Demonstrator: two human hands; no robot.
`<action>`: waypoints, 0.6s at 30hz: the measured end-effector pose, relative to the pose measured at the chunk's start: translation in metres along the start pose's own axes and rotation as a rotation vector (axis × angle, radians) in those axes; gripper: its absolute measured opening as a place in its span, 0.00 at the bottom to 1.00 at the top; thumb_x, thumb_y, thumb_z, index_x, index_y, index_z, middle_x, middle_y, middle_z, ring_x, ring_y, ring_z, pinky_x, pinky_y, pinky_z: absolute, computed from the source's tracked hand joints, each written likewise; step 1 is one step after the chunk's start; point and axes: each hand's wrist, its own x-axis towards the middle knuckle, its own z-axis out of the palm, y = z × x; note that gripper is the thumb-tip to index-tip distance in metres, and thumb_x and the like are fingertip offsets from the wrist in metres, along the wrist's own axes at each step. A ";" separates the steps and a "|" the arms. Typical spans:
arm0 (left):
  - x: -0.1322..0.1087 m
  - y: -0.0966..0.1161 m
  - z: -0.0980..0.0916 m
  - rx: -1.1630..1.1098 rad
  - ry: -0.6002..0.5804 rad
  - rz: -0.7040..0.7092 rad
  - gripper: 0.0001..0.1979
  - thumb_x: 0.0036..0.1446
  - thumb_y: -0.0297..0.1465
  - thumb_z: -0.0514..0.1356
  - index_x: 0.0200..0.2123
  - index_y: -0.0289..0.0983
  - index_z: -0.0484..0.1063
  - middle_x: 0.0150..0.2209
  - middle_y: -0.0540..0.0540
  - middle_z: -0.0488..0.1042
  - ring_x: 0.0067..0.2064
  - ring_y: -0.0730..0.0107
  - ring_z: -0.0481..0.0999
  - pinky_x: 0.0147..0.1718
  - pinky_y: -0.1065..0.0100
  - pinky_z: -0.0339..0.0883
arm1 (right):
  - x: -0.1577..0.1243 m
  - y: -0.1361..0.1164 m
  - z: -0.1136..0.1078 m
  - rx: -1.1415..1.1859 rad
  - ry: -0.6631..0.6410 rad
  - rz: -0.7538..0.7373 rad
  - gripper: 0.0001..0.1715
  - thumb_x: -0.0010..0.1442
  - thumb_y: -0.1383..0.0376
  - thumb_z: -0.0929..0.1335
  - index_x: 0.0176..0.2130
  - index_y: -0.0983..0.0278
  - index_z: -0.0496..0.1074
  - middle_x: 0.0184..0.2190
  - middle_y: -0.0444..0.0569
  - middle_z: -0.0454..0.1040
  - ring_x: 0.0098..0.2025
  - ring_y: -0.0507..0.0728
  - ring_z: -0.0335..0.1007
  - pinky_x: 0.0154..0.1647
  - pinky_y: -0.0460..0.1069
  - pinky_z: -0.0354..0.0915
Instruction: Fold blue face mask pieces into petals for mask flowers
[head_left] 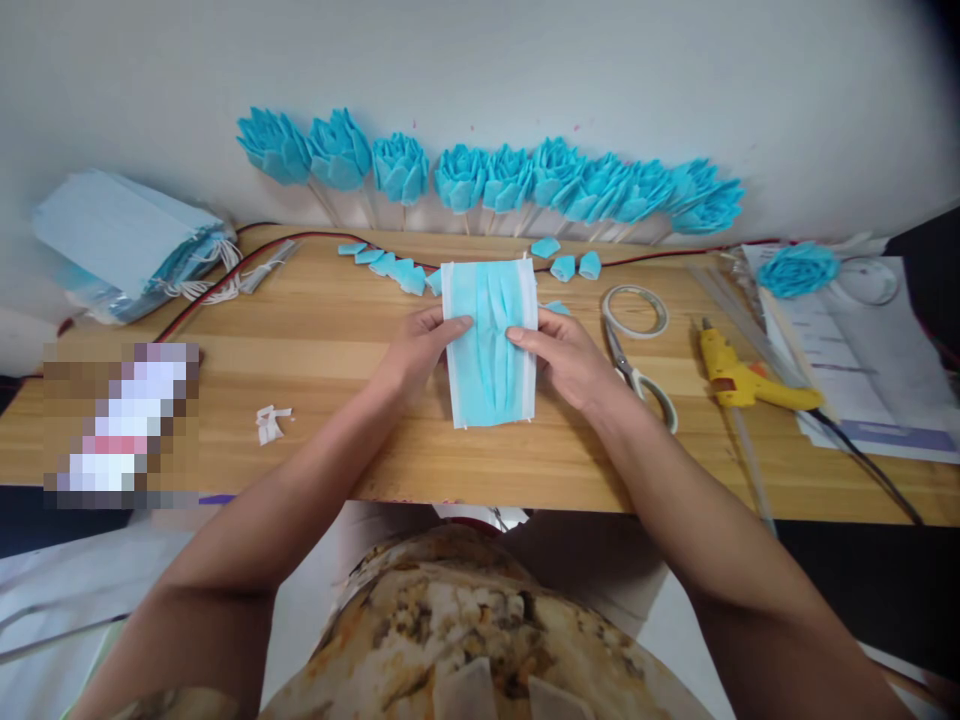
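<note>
Between my two hands is a light blue face mask (491, 375), held up on end with its white edges at the sides and its pleats running lengthwise. No ear loops show on it. My left hand (427, 350) grips the left edge, thumb on the front and fingers behind. On the right edge my right hand (566, 355) pinches it the same way. Cut blue petal pieces (405, 275) lie on the table just behind the mask, some partly hidden by it. Scissors (619, 350) with white handles rest close to my right hand.
Blue mask-fabric flowers (461, 178) on sticks lean along the wall. A stack of masks (127, 235) lies at the left, above a blurred-out phone (127, 420). White scraps (270, 425), a tape roll (635, 312), a yellow glue gun (739, 375) and papers (870, 350) lie about the wooden table.
</note>
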 end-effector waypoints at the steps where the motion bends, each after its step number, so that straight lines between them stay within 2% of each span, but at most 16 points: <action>1: 0.000 0.000 0.000 0.008 -0.007 0.000 0.16 0.50 0.42 0.72 0.34 0.35 0.80 0.33 0.41 0.83 0.44 0.46 0.84 0.46 0.49 0.77 | 0.000 0.001 0.000 0.001 -0.004 -0.001 0.19 0.46 0.55 0.80 0.35 0.61 0.80 0.33 0.44 0.81 0.32 0.54 0.72 0.37 0.51 0.69; 8: -0.003 0.002 0.002 -0.033 -0.069 0.014 0.20 0.49 0.45 0.73 0.37 0.35 0.82 0.37 0.40 0.85 0.45 0.47 0.84 0.50 0.48 0.76 | 0.001 0.005 -0.001 -0.029 -0.025 -0.008 0.19 0.47 0.55 0.80 0.38 0.60 0.81 0.37 0.46 0.83 0.39 0.57 0.76 0.44 0.54 0.72; 13: -0.002 0.001 0.002 -0.021 -0.080 0.021 0.20 0.48 0.46 0.73 0.37 0.35 0.82 0.38 0.41 0.85 0.46 0.48 0.84 0.50 0.49 0.76 | -0.001 0.002 0.000 -0.076 -0.027 -0.029 0.24 0.51 0.51 0.79 0.44 0.59 0.79 0.39 0.47 0.83 0.44 0.61 0.78 0.47 0.57 0.74; 18: -0.003 0.002 0.003 -0.004 -0.094 0.013 0.20 0.45 0.44 0.76 0.37 0.36 0.83 0.39 0.43 0.85 0.43 0.55 0.84 0.47 0.54 0.77 | -0.002 0.002 0.001 -0.074 -0.064 -0.005 0.23 0.49 0.51 0.80 0.39 0.61 0.81 0.36 0.49 0.83 0.44 0.63 0.79 0.51 0.60 0.74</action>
